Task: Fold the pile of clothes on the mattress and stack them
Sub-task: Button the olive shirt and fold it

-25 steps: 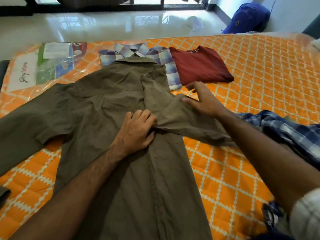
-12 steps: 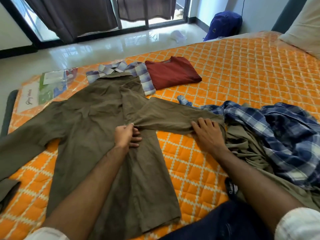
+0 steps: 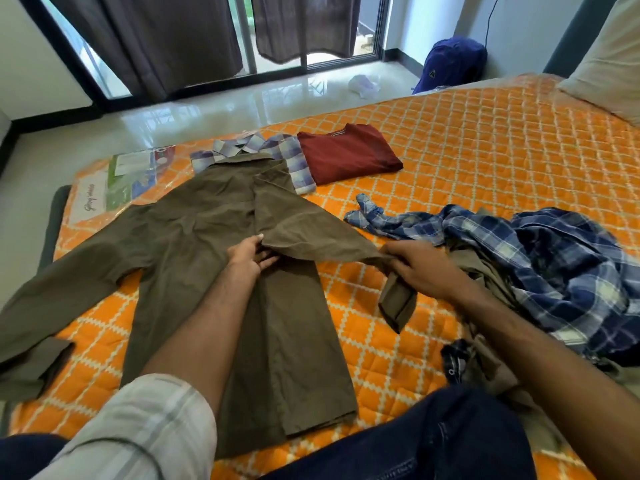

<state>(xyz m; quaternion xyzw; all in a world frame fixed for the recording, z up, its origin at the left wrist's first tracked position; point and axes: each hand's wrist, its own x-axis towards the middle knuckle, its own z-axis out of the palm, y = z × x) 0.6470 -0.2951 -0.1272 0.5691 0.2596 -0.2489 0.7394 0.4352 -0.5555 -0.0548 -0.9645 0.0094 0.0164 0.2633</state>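
- The olive shirt [image 3: 194, 258] lay flat on the orange mattress [image 3: 485, 161], its long axis running from the hem, nearest the person, to the collar, which pointed away toward the window.
- One sleeve of this shirt stretched out to its left side; the other sleeve stretched out to its right side, with the cuff [image 3: 397, 303] hanging down.
- The left hand [image 3: 250, 257] rested in the middle of the olive shirt, at the root of the right-side sleeve, with fingers curled and pinching the cloth there.
- The right hand [image 3: 420, 268] was to the right of the olive shirt; its fingers were closed around the sleeve end, just above the cuff.
- Further right of the olive shirt was one loose pile [image 3: 540, 271], with a blue plaid shirt on top and beige cloth under it.
- Beyond the collar of the olive shirt lay two folded pieces side by side: one pale checked shirt [image 3: 294, 161], partly under the collar, and one dark red shirt [image 3: 346, 152] to the right of it.
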